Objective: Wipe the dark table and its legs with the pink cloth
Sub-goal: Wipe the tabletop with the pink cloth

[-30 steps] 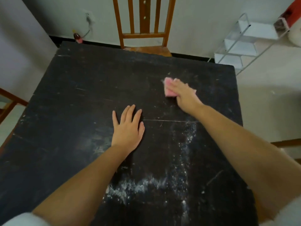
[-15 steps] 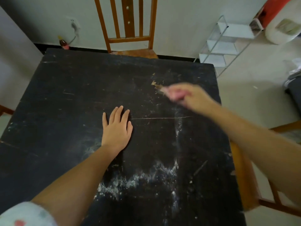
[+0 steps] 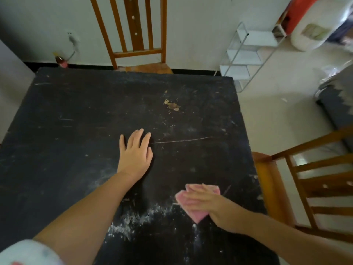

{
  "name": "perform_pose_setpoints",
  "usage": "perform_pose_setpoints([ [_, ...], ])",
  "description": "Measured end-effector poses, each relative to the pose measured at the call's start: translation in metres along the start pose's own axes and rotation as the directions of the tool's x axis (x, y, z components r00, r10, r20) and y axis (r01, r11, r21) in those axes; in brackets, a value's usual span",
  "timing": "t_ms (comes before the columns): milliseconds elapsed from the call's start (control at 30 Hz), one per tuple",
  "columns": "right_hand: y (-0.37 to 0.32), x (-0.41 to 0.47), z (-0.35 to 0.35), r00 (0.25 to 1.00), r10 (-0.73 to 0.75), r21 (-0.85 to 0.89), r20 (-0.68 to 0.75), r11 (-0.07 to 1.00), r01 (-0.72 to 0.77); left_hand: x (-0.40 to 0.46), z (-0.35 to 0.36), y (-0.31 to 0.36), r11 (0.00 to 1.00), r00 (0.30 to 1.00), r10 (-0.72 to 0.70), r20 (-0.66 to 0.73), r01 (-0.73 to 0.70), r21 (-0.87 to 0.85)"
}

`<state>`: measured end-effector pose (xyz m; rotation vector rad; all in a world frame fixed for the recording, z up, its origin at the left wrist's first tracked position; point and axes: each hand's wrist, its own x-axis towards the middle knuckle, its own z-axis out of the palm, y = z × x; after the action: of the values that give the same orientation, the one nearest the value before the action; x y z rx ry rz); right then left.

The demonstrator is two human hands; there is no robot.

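So the thing that matters here is where the white powdery smear sits relative to the cloth. The folded pink cloth is flat on the scuffed dark wooden bench, near the front right part of the top, and the right hand lies on it with fingers straight and together, pressing it down rather than gripping it. The dust starts right at the cloth's left edge and trails off to the left and toward the near edge, so its long run goes roughly sideways across the front of the bench. I'd guess the next stroke wants to go leftward along that line.

The left hand is spread flat on the bare top further back, near the middle, well apart from the cloth, just bracing. So the right hand is clearly the closer one to the mess. There's also a pale chipped patch way up the back. Legs aren't visible from here.
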<state>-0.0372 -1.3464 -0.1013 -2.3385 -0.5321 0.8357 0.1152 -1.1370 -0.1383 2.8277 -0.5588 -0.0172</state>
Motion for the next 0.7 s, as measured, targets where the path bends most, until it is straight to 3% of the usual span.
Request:
perform_pose_setpoints([
  [67, 0.015, -0.011, -0.032, 0.981, 0.163, 0.329, -0.104, 0.936, -0.121, 0.008, 0.003, 0.023, 0.996, 0.997, 0.081, 0.02, -0.08, -0.025],
  [167, 0.041, 0.015, -0.111, 0.91, 0.263, 0.575, -0.322, 0.818, -0.033, 0.013, 0.013, 0.051, 0.993, 0.994, 0.103, 0.042, -0.1, -0.068],
  [233, 0.073, 0.04, -0.168, 0.799, 0.281, 0.464, -0.532, 0.886, -0.002, 0.012, 0.022, 0.056, 0.994, 0.995, 0.094, 0.032, -0.093, -0.051],
  [333, 0.136, 0.081, -0.23, 0.664, 0.324, 0.221, -0.674, 0.946, -0.238, 0.011, 0.025, 0.055, 0.996, 0.996, 0.092, 0.005, -0.092, -0.014],
  [400, 0.172, 0.104, -0.243, 0.641, 0.366, 0.109, -0.674, 0.908, -0.404, 0.012, 0.026, 0.055, 0.995, 0.995, 0.096, 0.003, -0.096, -0.01],
  [467, 0.184, 0.116, -0.226, 0.644, 0.413, 0.034, -0.644, 0.856, -0.515, 0.013, 0.027, 0.055, 0.996, 0.996, 0.087, 0.003, -0.087, -0.001],
  [533, 0.171, 0.109, -0.195, 0.677, 0.359, -0.046, -0.643, 0.864, -0.502, 0.013, 0.027, 0.054, 0.996, 0.996, 0.088, 0.012, -0.088, 0.01],
  [633, 0.109, 0.072, -0.147, 0.826, 0.235, -0.105, -0.513, 0.938, -0.331, 0.012, 0.028, 0.054, 0.996, 0.995, 0.093, 0.019, -0.093, -0.002],
  [700, 0.06, 0.036, -0.113, 0.913, 0.278, -0.213, -0.298, 0.913, -0.347, 0.012, 0.026, 0.054, 0.996, 0.995, 0.091, 0.029, -0.09, -0.006],
])
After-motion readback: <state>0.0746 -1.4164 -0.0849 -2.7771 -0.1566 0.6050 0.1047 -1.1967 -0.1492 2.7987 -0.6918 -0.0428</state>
